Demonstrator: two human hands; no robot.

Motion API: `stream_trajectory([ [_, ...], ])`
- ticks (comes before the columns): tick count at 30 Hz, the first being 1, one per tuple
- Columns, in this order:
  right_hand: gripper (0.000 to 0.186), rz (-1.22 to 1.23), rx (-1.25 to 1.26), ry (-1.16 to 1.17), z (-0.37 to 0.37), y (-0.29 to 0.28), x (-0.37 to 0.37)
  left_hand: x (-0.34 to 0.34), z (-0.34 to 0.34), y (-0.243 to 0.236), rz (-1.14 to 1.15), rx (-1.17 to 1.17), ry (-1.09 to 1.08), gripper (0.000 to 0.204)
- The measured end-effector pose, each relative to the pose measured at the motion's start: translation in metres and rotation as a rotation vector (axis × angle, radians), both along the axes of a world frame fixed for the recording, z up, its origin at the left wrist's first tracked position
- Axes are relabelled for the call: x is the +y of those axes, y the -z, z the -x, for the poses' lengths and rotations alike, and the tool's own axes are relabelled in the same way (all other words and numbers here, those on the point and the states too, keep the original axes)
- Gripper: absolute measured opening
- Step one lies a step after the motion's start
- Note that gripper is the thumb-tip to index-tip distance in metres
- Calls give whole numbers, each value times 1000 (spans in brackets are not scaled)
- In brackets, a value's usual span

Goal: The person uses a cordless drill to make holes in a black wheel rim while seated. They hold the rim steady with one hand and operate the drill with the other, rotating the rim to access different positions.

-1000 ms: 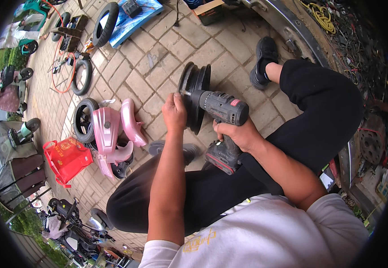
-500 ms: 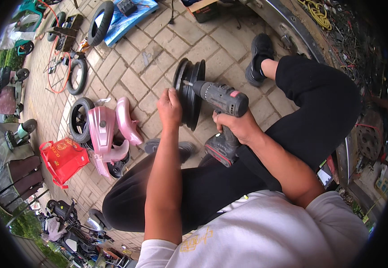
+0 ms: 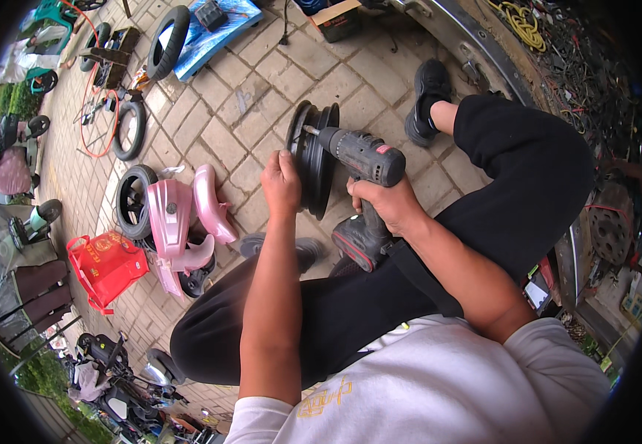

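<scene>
A black wheel rim [image 3: 324, 175] stands on its edge on the paving in front of me. My left hand [image 3: 282, 182] is closed on the near left side of the rim, its fingers partly hidden behind my thumb. In my right hand [image 3: 389, 203] is a grey-black cordless drill [image 3: 366, 157], gripped by its handle, with the battery pack low by my thigh. The bit [image 3: 311, 129] points left, and its tip meets the rim's outer channel, between the two flanges. Whether it has gone into the metal I cannot tell.
Pink scooter panels [image 3: 169, 208], a tyre [image 3: 135, 201] and a red bag [image 3: 106, 268] lie to the left. More tyres [image 3: 168, 44] and a blue board [image 3: 214, 37] are farther off. A metal frame edge [image 3: 484, 48] and tangled cables [image 3: 602, 96] border the right.
The drill has shifted slightly left and its body has tilted a little, with the bit staying at the rim. My left hand remains on the rim.
</scene>
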State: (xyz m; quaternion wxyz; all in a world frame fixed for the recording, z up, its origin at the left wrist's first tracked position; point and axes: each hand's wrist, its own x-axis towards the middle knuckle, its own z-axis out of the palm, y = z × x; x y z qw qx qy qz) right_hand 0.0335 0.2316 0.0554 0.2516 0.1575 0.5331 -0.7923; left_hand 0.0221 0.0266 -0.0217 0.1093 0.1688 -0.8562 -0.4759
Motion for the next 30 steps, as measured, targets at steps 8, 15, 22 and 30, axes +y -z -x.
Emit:
stream_trajectory([
  [8, 17, 9, 11, -3, 5, 4, -2, 0, -1, 1, -11, -6, 2, 34],
  [15, 9, -35, 82, -69, -3, -1, -2, -1, -2, 2, -16, 1, 13, 34],
  [22, 10, 9, 67, 10, 0, 0, -5, -3, -2, 6, -19, 7, 12, 33],
  [30, 13, -31, 44, -44, -8, -3, 5, -1, -3, 3, -12, 1, 4, 35],
])
